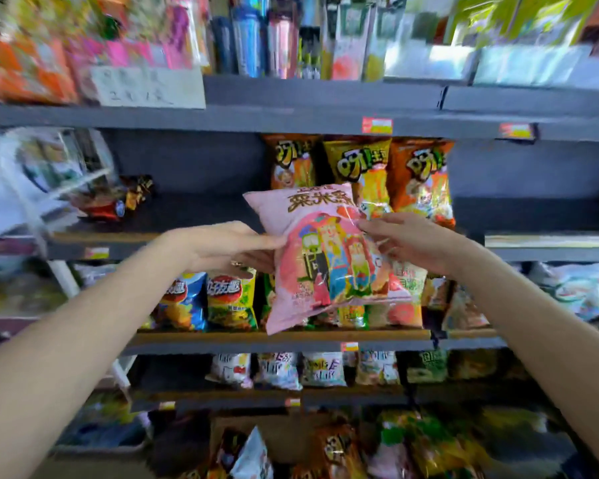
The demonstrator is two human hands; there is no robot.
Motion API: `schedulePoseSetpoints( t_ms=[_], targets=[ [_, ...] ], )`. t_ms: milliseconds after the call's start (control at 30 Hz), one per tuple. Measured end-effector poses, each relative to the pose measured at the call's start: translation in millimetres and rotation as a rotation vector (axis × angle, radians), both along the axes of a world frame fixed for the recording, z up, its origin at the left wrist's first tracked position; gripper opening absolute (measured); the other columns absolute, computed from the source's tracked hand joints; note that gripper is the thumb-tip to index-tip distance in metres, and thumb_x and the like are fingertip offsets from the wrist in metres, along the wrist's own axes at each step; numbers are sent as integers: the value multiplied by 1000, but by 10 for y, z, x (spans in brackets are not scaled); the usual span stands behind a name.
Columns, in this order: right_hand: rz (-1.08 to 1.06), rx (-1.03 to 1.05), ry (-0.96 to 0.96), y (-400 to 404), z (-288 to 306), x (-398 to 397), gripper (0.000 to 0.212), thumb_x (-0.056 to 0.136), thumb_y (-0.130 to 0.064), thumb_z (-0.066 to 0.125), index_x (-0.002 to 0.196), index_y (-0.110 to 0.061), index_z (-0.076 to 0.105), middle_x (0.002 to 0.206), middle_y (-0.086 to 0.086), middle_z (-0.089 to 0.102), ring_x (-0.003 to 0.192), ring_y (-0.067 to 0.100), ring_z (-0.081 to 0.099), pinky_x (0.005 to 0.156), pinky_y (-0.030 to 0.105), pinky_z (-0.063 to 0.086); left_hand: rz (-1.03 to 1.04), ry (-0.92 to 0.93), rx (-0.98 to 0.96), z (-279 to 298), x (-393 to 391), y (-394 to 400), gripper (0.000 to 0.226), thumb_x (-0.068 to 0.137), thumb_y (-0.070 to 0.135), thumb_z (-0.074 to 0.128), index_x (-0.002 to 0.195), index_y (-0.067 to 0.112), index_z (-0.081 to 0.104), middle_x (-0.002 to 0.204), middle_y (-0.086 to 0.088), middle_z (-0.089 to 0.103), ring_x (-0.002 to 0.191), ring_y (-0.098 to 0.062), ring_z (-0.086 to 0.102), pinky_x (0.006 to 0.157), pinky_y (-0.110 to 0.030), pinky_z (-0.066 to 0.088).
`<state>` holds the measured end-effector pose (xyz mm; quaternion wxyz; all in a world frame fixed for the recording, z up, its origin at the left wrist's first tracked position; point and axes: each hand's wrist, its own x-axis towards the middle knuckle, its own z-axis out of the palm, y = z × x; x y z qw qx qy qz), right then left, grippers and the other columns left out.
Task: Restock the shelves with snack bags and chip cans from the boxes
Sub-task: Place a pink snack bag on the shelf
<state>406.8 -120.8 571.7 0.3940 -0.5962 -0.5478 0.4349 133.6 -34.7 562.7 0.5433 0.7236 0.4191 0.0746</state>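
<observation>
I have a puffy pink plastic snack bag with cartoon figures and brown lettering (320, 257) up in front of the dark grey metal shelving, held between both hands and tilted so its top leans left. My left hand (227, 245) takes the bag's left edge, thumb laid along the front and the other fingers tucked behind, while my right hand (407, 242) pinches the right edge near the top with fingers curled round it; gripping the two sides keeps the air-filled pouch from sagging or twisting and leaves its printed face turned towards me. The bag hangs in the air just in front of the row of three orange and yellow foil snack bags (363, 174) standing upright at the back of the middle shelf board (194, 216), touching neither as far as I can tell. Left of that row the board is bare and dark, which I judge is why the bag is raised to this level: the gap beside the orange bags looks like the place for it. Lower down, a blue chip bag (180, 299) and a yellow-green chip bag (230, 299) stand facing out on the next board, and near the bottom a brown cardboard box of mixed snack packs (291, 440) sits blurred, presumably my supply.
</observation>
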Motion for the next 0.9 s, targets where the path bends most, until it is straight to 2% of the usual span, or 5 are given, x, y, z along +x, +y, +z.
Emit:
schedulePoseSetpoints(
  t_ms=[233, 400, 600, 733, 900],
  targets=[
    [30, -57, 18, 39, 154, -24, 86, 63, -61, 74, 118, 3, 55, 123, 26, 58, 108, 39, 57, 103, 54, 39, -110, -149, 56, 272, 198, 97, 87, 54, 51, 82, 127, 13, 53, 127, -10, 59, 115, -27, 58, 90, -36, 51],
    [-137, -57, 78, -319, 211, 503, 50, 83, -40, 59, 123, -12, 50, 110, 1, 67, 92, 11, 67, 74, 24, 55, -327, -193, -35, 362, 994, 76, 49, 66, 39, 79, 101, 13, 56, 110, -8, 65, 97, -17, 62, 87, -30, 51],
    [-426, -57, 58, -1228, 146, 1505, 30, 84, -31, 63, 107, -12, 55, 93, 2, 69, 77, 12, 68, 67, 25, 55, -434, -201, 33, 212, 2557, -458, 58, 54, 44, 85, 91, 12, 55, 92, -6, 61, 84, -15, 58, 69, -26, 40],
    [-672, 83, -2, -1694, -51, 2312, 98, 60, -34, 85, 139, -23, 27, 120, 7, 60, 101, 19, 63, 87, 36, 54, -477, -204, 295, 145, 3677, -991, 39, 73, 38, 76, 95, 10, 60, 88, 2, 60, 77, -6, 55, 63, -16, 43],
    [-798, 116, -12, -2213, -20, 3554, 138, 30, -58, 89, 144, -20, 21, 129, 5, 55, 111, 22, 59, 95, 43, 50, -536, -336, 460, 72, 5071, -1644, 62, 71, 33, 79, 118, 6, 50, 110, 1, 60, 87, -5, 55, 67, -11, 43]
  ],
)
